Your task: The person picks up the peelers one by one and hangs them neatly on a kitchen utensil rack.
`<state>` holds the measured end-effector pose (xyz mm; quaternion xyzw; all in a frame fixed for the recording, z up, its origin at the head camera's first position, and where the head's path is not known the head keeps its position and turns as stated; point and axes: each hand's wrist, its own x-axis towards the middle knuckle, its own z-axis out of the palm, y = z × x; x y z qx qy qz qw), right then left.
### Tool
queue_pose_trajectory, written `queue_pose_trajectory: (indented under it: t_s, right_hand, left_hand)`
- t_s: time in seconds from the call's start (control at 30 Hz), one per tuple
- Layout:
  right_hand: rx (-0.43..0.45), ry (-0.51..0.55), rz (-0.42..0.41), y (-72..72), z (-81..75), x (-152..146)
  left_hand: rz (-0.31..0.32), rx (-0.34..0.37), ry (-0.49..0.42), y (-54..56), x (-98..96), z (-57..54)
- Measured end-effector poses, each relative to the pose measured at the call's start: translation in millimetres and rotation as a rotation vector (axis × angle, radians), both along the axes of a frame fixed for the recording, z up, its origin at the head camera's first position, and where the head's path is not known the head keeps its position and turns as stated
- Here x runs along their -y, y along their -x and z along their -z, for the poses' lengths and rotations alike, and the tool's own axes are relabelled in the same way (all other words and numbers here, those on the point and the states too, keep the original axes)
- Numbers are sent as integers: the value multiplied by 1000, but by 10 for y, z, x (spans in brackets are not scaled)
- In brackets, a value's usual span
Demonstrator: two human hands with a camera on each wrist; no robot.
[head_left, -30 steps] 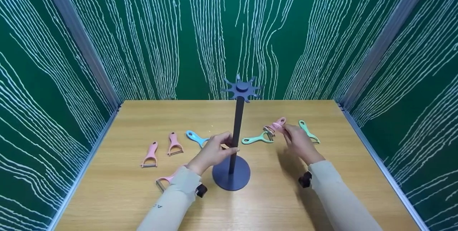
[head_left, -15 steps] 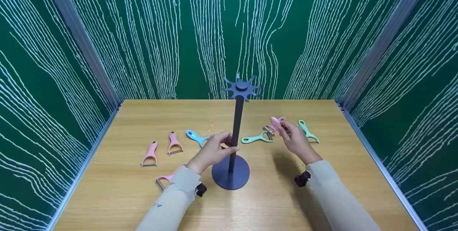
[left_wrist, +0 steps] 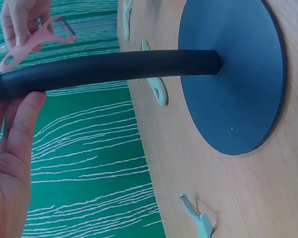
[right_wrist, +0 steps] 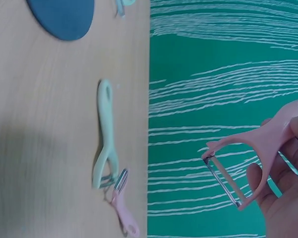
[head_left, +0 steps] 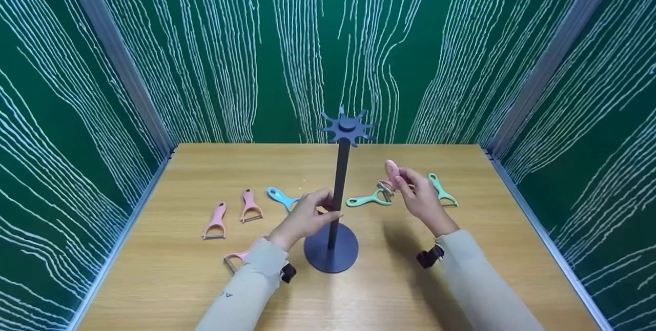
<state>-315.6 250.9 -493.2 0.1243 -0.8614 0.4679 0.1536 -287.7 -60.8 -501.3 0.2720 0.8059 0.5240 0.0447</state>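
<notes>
My left hand [head_left: 303, 215] holds the upright pole [head_left: 342, 167] of a dark stand, thumb and fingers around it. The stand has a round flat base [head_left: 318, 259] on the table and a ring of hooks [head_left: 347, 126] on top with nothing hanging from it. Right of the pole, my right hand [head_left: 425, 200] pinches a pink Y-shaped peeler [right_wrist: 268, 139] by its handle, raised above the table. In the right wrist view its blade end points away from the fingers. Below it lie a green peeler [head_left: 365, 199] and another pink peeler [right_wrist: 121, 208], their blade ends together.
Another green peeler [head_left: 435, 183] lies at the right. Left of the stand are a blue peeler [head_left: 279, 195], partly behind my left hand, and two pink peelers [head_left: 217, 215]. One more pink peeler [head_left: 237, 255] shows partly under my left forearm. Green walls [head_left: 292, 54] enclose the table [head_left: 379, 290].
My right hand has lifted the pink peeler and moved it slightly left, its handle end tipping upward. The left hand and the stand have stayed still.
</notes>
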Motion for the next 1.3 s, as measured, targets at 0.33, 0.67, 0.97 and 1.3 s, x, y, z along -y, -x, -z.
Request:
queue_pose_trajectory:
  t_s: [0.33, 0.67, 0.97, 1.3]
  right_hand:
    - [-25, 101, -38, -99, -202, 145]
    - [-100, 200, -100, -241, -409, 308]
    - [-129, 246, -172, -388, -589, 408]
    - [-224, 267, -250, -507, -737, 505]
  left_hand:
    - [1, 10, 15, 3, 3, -2]
    - [3, -23, -7, 11, 1, 24]
    - [6, 10, 3, 14, 3, 12]
    - [10, 16, 2, 24, 18, 21]
